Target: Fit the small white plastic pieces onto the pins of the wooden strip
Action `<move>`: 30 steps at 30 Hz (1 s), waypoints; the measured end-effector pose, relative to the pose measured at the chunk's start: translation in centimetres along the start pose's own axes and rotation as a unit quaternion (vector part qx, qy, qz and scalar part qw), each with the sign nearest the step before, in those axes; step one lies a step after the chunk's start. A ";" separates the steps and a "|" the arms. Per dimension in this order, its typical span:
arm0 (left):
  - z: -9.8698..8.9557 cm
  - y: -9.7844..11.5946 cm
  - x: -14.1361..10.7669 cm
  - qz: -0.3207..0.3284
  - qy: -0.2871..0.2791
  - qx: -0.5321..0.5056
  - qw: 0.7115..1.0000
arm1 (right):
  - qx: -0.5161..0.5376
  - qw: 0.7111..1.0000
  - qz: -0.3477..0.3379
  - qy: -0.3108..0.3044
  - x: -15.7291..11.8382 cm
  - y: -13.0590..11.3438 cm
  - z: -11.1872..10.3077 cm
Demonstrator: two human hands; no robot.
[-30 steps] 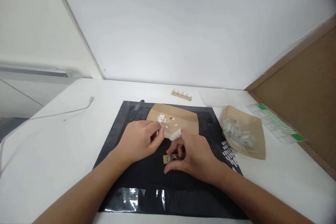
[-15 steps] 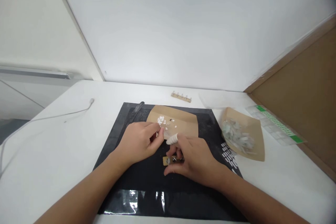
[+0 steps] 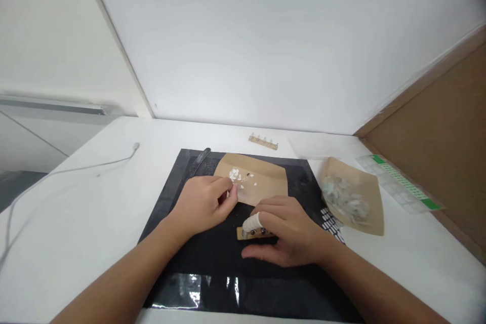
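Observation:
My left hand (image 3: 207,204) is pinched at the near left edge of a brown paper sheet (image 3: 266,182); whatever its fingertips hold is too small to make out. Small white pieces (image 3: 234,175) lie on that sheet, just beyond the fingertips. Lower right of it, my right hand (image 3: 290,233) has thumb and fingers apart over a small wooden strip (image 3: 240,233) with metal clips. The wrapped index finger rests at the strip's left part, and the hand covers its right end. Both hands are over a black mat (image 3: 212,263).
A second clip strip (image 3: 263,142) lies behind the mat. A dark curved tool (image 3: 199,159) is at the mat's back left. On the right are a brown sheet (image 3: 374,202) with translucent pieces and a green-and-clear case (image 3: 404,182). A grey cable (image 3: 94,166) crosses the left side.
My right hand has opened wider, its thumb now lower and its wrapped finger down on the strip. My left hand has stayed nearly still. The view has shifted slightly.

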State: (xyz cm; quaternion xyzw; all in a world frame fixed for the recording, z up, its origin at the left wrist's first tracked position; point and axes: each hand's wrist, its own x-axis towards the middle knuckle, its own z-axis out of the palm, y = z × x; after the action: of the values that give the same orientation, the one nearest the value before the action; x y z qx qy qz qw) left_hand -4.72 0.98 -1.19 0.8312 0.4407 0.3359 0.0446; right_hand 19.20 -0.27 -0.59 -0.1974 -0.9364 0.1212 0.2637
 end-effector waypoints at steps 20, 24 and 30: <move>-0.7 0.3 -0.2 0.120 -0.238 -0.130 0.955 | -0.008 1.000 0.026 -0.008 -0.4 0.8 -1.2; -0.7 0.4 -0.2 0.108 -0.239 -0.142 0.954 | 0.000 0.997 0.046 -0.055 -0.3 0.7 -1.6; -0.7 0.6 -0.2 0.110 -0.224 -0.155 0.956 | -0.034 0.989 0.073 -0.126 0.2 -1.0 -2.5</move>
State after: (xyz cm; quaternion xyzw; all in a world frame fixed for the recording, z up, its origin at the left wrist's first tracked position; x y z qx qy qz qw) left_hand -4.78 0.28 -0.48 0.9113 0.2683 0.2080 0.2330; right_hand 20.10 -0.78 1.90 -0.2577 -0.9486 0.1321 0.1274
